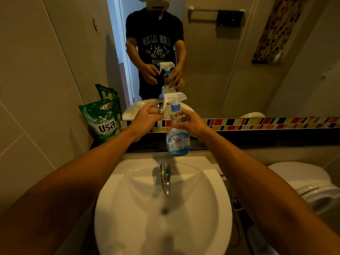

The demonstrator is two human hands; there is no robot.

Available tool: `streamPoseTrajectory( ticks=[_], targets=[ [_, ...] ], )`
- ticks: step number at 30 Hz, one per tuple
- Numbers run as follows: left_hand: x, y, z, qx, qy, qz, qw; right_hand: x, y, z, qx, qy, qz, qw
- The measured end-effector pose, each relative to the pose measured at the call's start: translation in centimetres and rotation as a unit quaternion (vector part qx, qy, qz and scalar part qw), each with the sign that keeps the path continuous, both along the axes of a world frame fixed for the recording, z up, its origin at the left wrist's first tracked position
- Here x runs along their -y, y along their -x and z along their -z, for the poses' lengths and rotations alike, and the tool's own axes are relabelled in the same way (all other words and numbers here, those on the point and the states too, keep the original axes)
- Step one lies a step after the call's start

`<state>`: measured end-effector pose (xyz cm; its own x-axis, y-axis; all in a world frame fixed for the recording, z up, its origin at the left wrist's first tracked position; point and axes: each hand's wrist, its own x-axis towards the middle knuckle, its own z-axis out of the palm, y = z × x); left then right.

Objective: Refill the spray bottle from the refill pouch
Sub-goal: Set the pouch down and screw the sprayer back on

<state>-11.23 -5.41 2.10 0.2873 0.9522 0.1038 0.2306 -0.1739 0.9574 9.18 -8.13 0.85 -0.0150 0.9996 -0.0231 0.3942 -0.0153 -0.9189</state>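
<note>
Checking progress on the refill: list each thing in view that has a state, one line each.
spray bottle: upright on the ledge behind the sink, trigger head still on, mostly empty.
refill pouch: standing at the wall, untouched.
right hand: grips the bottle's upper body.
left hand: beside the trigger head; contact unclear.
faucet: no water running.

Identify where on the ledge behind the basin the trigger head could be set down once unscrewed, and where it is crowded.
Bare ledge runs right of the spray bottle, below the coloured tile strip, above the toilet. A narrower gap lies between the green refill pouch and the bottle, crossed by the left hand. The right hand crowds the bottle's neck.
</note>
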Motion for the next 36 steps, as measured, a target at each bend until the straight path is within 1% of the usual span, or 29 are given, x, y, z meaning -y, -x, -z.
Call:
streamPoseTrajectory(
  ticks=[4, 11, 18, 23, 28, 32, 36],
  targets=[
    [0.0, -1.4, 4.3, -0.047, 0.055, 0.0, 0.997, -0.9, -2.1, 1.2, 0.014, -0.01, 0.023, 1.0],
    [-0.9, -7.2, 8.7, -0.05, 0.128, 0.021, 0.99, -3.3, -5.9, 3.3, 0.01, -0.031, 0.046, 0.998],
    [-3.4, -12.3, 11.1, -0.025, 0.137, 0.035, 0.99, -6.6, -9.6, 5.4, -0.003, -0.024, 0.037, 0.999],
    [-5.0, -14.9, 12.5, 0.032, 0.173, 0.031, 0.984, -8.1, -11.2, 6.4, -0.012, -0.013, 0.028, 0.999],
    [-6.5, -16.4, 13.9, 0.045, 0.185, 0.015, 0.982, -9.3, -12.3, 7.1, -0.007, -0.001, 0.026, 1.0],
    [-6.7, -17.1, 14.1, 0.039, 0.182, 0.003, 0.983, -9.9, -13.0, 7.2, -0.018, 0.008, 0.03, 0.999],
    [-7.1, -17.6, 14.7, 0.046, 0.181, -0.004, 0.982, -9.8, -12.9, 7.6, -0.023, -0.001, 0.045, 0.999]
  ],
)
